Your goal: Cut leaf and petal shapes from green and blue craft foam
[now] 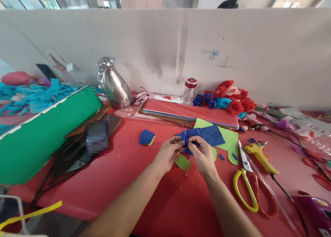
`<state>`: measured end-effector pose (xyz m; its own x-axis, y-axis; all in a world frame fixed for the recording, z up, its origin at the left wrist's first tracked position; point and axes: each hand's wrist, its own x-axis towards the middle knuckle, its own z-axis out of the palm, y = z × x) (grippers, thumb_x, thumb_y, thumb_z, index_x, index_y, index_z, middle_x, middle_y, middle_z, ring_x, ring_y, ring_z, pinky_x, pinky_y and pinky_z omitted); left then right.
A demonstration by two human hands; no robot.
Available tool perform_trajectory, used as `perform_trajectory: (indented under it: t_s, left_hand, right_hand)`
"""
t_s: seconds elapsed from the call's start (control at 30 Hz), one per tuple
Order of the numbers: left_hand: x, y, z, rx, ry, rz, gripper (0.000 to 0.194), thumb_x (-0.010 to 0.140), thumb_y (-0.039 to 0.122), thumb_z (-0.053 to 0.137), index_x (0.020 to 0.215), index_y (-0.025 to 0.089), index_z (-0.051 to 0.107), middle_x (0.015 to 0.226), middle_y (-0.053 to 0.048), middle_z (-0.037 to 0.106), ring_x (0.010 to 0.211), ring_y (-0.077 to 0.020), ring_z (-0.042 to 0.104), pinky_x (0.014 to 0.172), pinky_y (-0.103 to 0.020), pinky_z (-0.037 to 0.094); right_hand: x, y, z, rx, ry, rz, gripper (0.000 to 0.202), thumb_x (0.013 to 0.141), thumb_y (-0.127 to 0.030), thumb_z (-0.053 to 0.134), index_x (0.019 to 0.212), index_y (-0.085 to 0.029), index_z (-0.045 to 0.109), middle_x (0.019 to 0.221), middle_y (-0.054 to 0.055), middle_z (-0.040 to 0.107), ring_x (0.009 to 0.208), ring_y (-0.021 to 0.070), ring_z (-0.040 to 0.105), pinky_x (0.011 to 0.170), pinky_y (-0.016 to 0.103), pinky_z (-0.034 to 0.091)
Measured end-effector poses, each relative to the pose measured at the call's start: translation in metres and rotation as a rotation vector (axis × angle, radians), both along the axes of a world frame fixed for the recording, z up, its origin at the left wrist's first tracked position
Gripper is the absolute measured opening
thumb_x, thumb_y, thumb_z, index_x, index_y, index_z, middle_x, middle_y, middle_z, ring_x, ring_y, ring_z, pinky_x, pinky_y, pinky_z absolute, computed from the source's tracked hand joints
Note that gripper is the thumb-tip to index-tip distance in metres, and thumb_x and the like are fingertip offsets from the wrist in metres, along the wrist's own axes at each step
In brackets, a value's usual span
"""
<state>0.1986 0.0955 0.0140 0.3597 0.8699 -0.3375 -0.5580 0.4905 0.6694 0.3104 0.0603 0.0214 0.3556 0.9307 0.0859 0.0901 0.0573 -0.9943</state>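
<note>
My left hand (169, 150) and my right hand (201, 152) meet over the red table, both with fingers pinched. Between them they hold a small dark blue folded piece of paper (186, 137), upright and partly hidden by the fingertips. Behind and right of it lies a flat blue sheet (212, 135) on top of a lime green sheet (230, 140). A rounded green cutout (182, 162) rests just below my hands. Off to the left is a stack of blue petal-shaped cutouts (147, 137) with a green edge showing beneath.
Scissors (247, 171) with yellow and red handles lie at right, beside a yellow glue gun (262, 157) with a black cord. Behind are a pile of coloured sheets (191, 112), paper flowers (232, 100), a red-lidded jar (189, 90) and a steel jug (113, 83). A green box (51, 133) stands left.
</note>
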Motion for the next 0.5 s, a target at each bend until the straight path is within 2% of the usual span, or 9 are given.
perform_trajectory:
  t_s: [0.1, 0.3, 0.4, 0.5]
  left_hand:
    - [-0.004, 0.003, 0.000, -0.007, -0.007, -0.046, 0.030, 0.048, 0.019, 0.087, 0.065, 0.014, 0.064, 0.066, 0.001, 0.064, 0.063, -0.0092, 0.058, 0.068, -0.022, 0.045]
    - [-0.011, 0.012, -0.002, 0.006, 0.104, 0.032, 0.033, 0.051, 0.022, 0.086, 0.064, 0.017, 0.057, 0.062, 0.003, 0.060, 0.055, -0.0083, 0.054, 0.060, -0.022, 0.042]
    - [-0.016, 0.020, -0.008, 0.111, 0.307, 0.118, 0.029, 0.057, 0.022, 0.083, 0.064, 0.018, 0.055, 0.056, 0.004, 0.057, 0.052, -0.0095, 0.051, 0.057, -0.022, 0.039]
    - [-0.023, 0.029, -0.016, 0.239, 0.588, 0.222, 0.025, 0.060, 0.014, 0.079, 0.066, 0.019, 0.056, 0.055, 0.005, 0.054, 0.054, -0.0116, 0.051, 0.059, -0.023, 0.037]
  right_hand:
    - [-0.001, 0.000, 0.000, -0.006, 0.010, 0.014, 0.013, 0.066, -0.033, 0.063, 0.067, -0.020, 0.061, 0.055, -0.004, 0.050, 0.045, 0.0093, 0.039, 0.042, 0.022, 0.031]
    - [0.000, 0.001, -0.005, -0.002, -0.006, -0.013, 0.019, 0.073, -0.038, 0.064, 0.076, -0.019, 0.067, 0.068, 0.002, 0.062, 0.061, 0.0157, 0.057, 0.052, 0.025, 0.044]
    - [0.005, 0.003, -0.011, 0.000, -0.021, -0.057, 0.020, 0.076, -0.038, 0.064, 0.082, -0.019, 0.067, 0.074, 0.003, 0.065, 0.064, 0.0170, 0.061, 0.057, 0.027, 0.048]
    - [0.009, 0.007, -0.017, -0.008, 0.016, -0.121, 0.022, 0.076, -0.037, 0.064, 0.089, -0.020, 0.064, 0.072, 0.001, 0.065, 0.062, 0.0166, 0.062, 0.059, 0.029, 0.051]
